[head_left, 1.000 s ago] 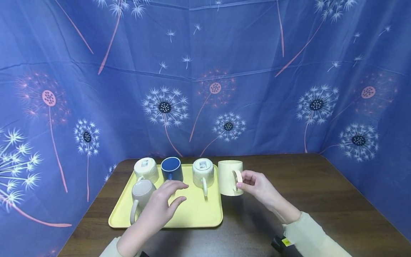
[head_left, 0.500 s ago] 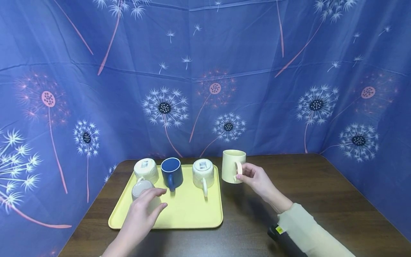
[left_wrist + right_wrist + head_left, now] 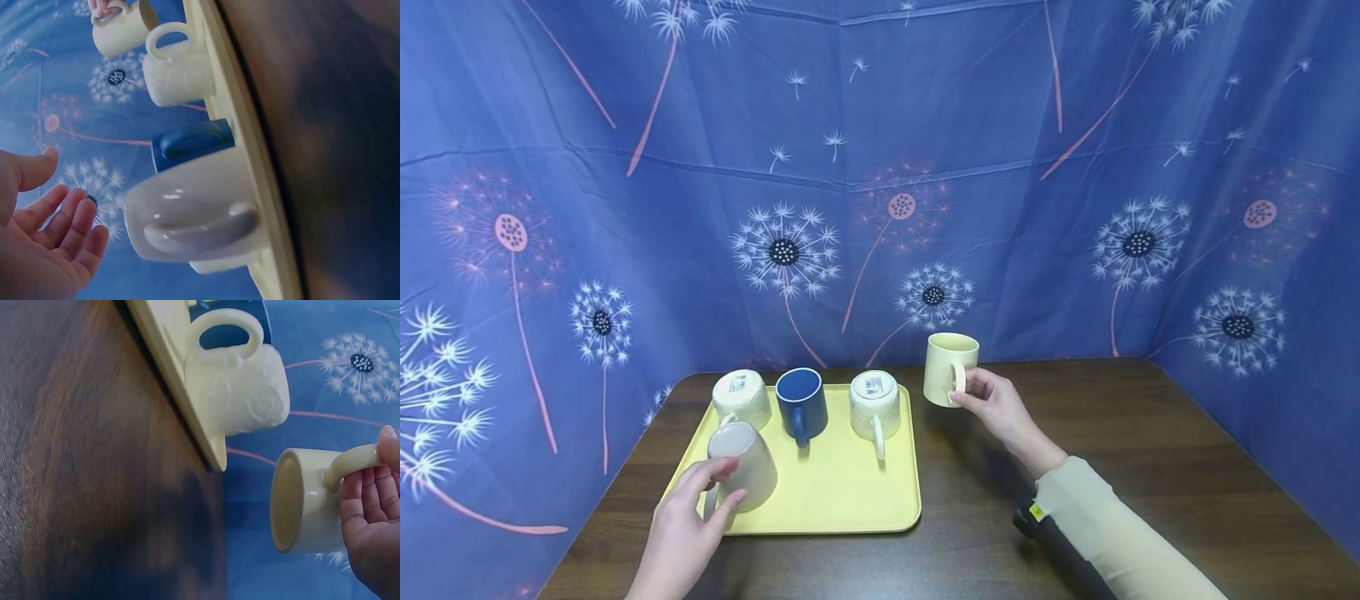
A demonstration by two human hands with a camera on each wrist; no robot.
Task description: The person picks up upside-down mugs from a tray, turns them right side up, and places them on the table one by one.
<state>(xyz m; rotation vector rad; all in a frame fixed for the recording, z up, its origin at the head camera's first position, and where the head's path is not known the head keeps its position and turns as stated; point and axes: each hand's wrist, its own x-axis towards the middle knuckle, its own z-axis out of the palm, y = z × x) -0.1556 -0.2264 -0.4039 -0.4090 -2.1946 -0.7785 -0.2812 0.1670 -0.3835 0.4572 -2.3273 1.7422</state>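
My right hand (image 3: 1000, 408) pinches the handle of a pale yellow mug (image 3: 942, 371), held up over the table just right of the tray. The right wrist view shows this mug (image 3: 312, 500) with thumb and fingers at its handle. With fingers loosely bent and apart, my left hand (image 3: 688, 517) is at the near left of the tray, beside an upside-down grey mug (image 3: 748, 467). In the left wrist view a gap separates the left hand (image 3: 47, 231) from the grey mug (image 3: 194, 200), whose handle faces that camera.
A yellow tray (image 3: 842, 508) lies on the dark wooden table (image 3: 1112, 433). Along its back stand an upside-down white mug (image 3: 745, 398), a dark blue mug (image 3: 811, 408) and another upside-down white mug (image 3: 876, 408). A blue dandelion-print cloth (image 3: 1037, 275) hangs behind.
My right hand has carried the yellow mug farther back and slightly right, away from the tray's edge. My left hand has drawn back left from over the tray to beside the grey mug.
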